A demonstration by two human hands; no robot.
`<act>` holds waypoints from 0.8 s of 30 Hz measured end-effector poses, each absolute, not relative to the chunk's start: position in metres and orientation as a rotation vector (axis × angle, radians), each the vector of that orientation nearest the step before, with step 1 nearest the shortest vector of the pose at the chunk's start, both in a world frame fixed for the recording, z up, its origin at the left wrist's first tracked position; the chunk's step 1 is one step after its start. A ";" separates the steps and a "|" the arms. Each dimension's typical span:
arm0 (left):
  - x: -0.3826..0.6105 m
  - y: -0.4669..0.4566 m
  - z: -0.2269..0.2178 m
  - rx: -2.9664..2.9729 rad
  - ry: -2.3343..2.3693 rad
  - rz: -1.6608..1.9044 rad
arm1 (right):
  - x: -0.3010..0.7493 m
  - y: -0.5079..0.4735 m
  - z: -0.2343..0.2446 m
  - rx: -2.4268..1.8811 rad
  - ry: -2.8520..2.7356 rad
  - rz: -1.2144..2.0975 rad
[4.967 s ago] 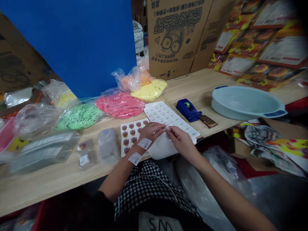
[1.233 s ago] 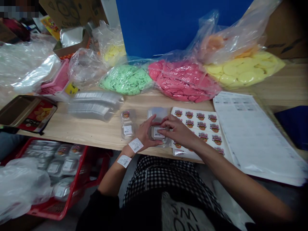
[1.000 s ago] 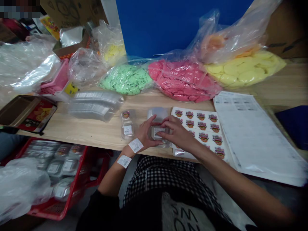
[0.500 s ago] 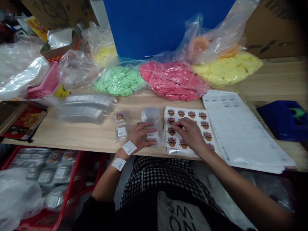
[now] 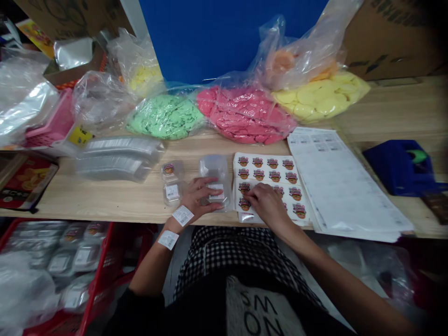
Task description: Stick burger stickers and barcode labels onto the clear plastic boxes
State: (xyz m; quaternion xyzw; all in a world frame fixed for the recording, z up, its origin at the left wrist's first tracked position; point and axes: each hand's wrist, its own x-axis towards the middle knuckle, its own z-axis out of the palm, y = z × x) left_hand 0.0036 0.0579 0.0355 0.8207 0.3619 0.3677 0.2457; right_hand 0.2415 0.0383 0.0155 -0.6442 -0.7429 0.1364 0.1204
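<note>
My left hand (image 5: 196, 199) lies open, fingers spread, over a clear plastic clamshell box (image 5: 210, 164) that has a white barcode label under the fingers. To its left stands a second clear clamshell (image 5: 172, 179) with a round cartoon sticker and a barcode label. Two white labels (image 5: 182, 216) are stuck to my left wrist and forearm. My right hand (image 5: 266, 204) rests on a sheet of cartoon stickers (image 5: 265, 169), thumb and forefinger pinched together at its left-hand stickers. What sits between those fingertips, if anything, is hidden.
Sheets of white labels (image 5: 345, 186) lie right of the stickers, before a blue tape dispenser (image 5: 392, 165). Behind are bags of green (image 5: 168, 116), pink (image 5: 250, 116) and yellow (image 5: 322, 95) pieces. Nested clear clamshells (image 5: 115, 158) lie left. A red crate (image 5: 100, 275) of boxes stands below.
My right hand has moved down and slightly left over the sticker sheet. The left hand stays on the clamshell. The whole view has shifted a little.
</note>
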 end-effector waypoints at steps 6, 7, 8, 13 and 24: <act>0.004 0.059 0.034 2.239 0.973 1.009 | 0.239 0.041 0.016 -1.968 -2.175 0.475; 0.004 0.059 0.034 2.236 0.977 1.008 | 0.238 0.041 0.017 -1.974 -2.182 0.488; 0.004 0.059 0.034 2.234 0.978 1.009 | 0.238 0.042 0.017 -1.974 -2.192 0.495; 0.004 0.058 0.034 2.235 0.971 1.023 | 0.237 0.037 0.011 -1.917 -2.212 0.420; 0.003 0.057 0.038 2.211 0.990 1.017 | 0.253 0.069 0.082 -1.528 -1.677 0.945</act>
